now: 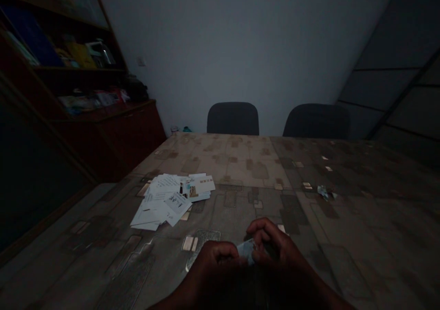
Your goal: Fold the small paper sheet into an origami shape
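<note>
Close to the near edge of the table, my left hand [220, 257] and my right hand [270, 241] meet around a small pale piece of paper [245, 249]. Both have their fingers closed in a pinch on it, the left hand at its left side and the right hand at its right. Dim light and the fingers hide much of the paper, so any print on it is hard to read. Left of the hands and farther off lies a loose pile of white cards [165, 200], some with writing or pictures. A small crumpled scrap [326, 192] rests apart on the right.
A patterned cloth covers the table [220, 158]. Beyond its far edge stand two dark chairs [233, 117] against a pale wall. A wooden shelf cabinet [130, 126] with assorted items rises at the left. The room is dim.
</note>
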`<state>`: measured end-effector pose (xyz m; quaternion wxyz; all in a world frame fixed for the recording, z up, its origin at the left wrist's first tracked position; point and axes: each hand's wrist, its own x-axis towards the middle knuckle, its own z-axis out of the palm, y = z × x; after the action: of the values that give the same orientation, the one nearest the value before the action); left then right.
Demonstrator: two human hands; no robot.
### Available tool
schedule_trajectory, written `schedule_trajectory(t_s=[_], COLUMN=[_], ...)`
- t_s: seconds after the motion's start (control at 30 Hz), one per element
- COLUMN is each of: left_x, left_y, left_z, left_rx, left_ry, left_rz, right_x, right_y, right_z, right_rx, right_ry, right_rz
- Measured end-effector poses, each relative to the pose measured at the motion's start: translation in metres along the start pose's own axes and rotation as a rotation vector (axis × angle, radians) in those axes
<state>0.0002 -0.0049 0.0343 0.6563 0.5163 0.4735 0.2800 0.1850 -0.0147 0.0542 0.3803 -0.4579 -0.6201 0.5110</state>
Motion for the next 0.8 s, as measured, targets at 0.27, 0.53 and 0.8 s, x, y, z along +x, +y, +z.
schedule_trajectory(t_s=[0.27,0.53,0.8], left_x=[0.001,0.001,-0.005], left_y=[0.004,-0.002,-0.006], left_z=[-0.006,-0.004,-0.002], left_rx=[-0.04,-0.132,0.271], left_ry=[-0.036,-0.016,-0.002], left_rz=[-0.03,-0.064,-0.002], right_x=[0.002,0.004,0.004], right_y=[0.0,0.014,0.026], right_z=[-0.001,-0.005,-0.016], right_rx=[0.047,-0.202,-0.695], right_ry=[-0.033,-0.009,-0.125], right_rz=[0.01,-0.15,-0.509])
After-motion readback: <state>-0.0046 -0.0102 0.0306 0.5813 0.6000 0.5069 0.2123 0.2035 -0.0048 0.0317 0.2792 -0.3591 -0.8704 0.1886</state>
